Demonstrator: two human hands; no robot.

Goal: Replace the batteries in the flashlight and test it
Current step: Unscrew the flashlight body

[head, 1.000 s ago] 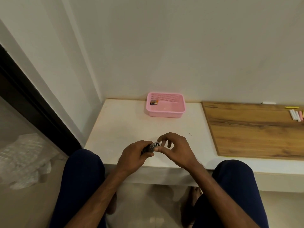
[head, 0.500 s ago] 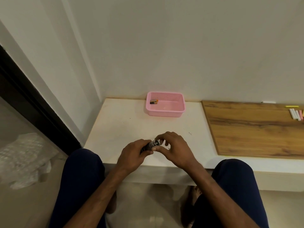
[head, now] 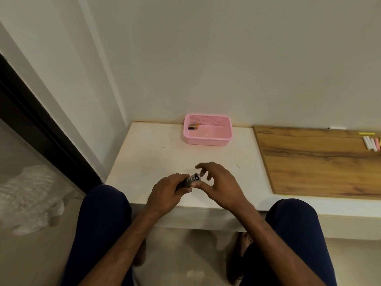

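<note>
A small dark flashlight [head: 190,180] with a silver head is held over the near edge of the white table [head: 156,159]. My left hand [head: 168,194] grips its body from the left. My right hand [head: 219,184] is beside the head on the right; its thumb touches the underside of the head while the fingers are spread and lifted off it. The lens end faces up and to the right. Two batteries [head: 193,126] lie in the back left corner of the pink basket [head: 214,141].
A wooden board [head: 313,162] covers the table's right part, with several chalk sticks [head: 371,142] at its far right. The wall stands close behind the basket. My knees flank the table's front edge. Bubble wrap [head: 26,195] lies on the floor to the left.
My right hand's fingers have lifted off the flashlight head and spread; earlier they were curled round it. My left hand keeps its hold and barely moved.
</note>
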